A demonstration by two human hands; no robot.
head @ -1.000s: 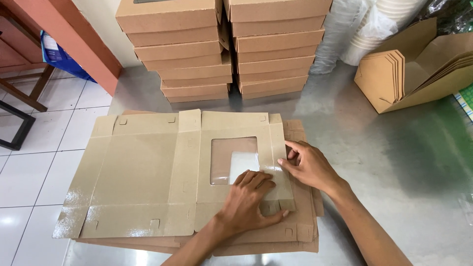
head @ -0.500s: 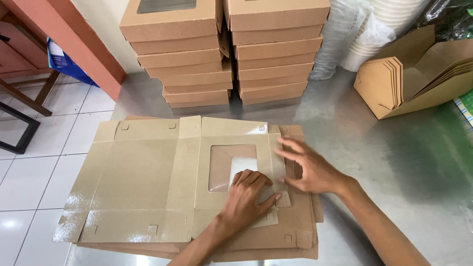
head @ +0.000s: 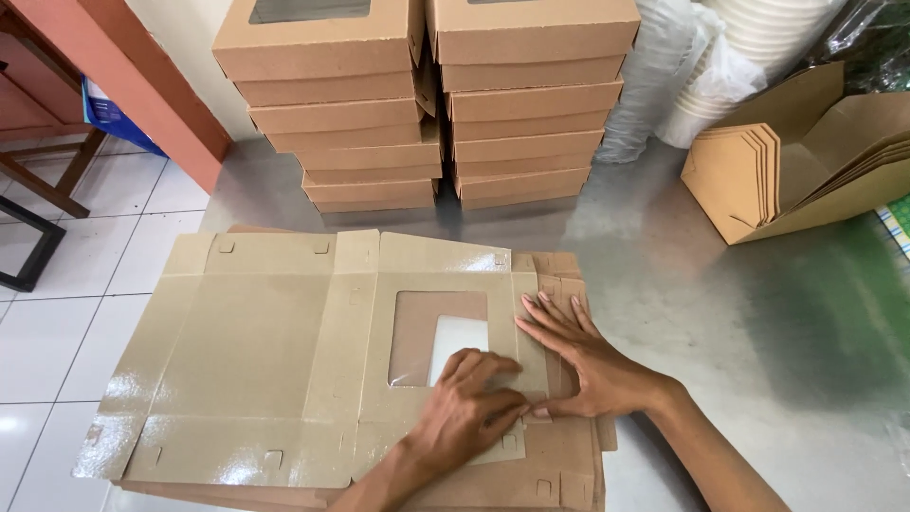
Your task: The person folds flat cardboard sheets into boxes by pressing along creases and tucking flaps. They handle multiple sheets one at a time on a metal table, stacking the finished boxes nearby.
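Steel table: hands lower on flat box blank, seemingly.

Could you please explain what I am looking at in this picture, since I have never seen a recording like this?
There is no machine here: a person wears a camera on the head, looking down at their own two bare hands. Both press on a flat, unfolded brown cardboard box blank with a square window, lying on top of a pile of similar blanks on a grey metal table. The left hand rests at the window's lower edge; the right hand lies flat beside it on the side flap. Neither grips anything. Behind stand two stacks of folded brown window boxes, with an open brown carton of flat cardboard pieces to the right.
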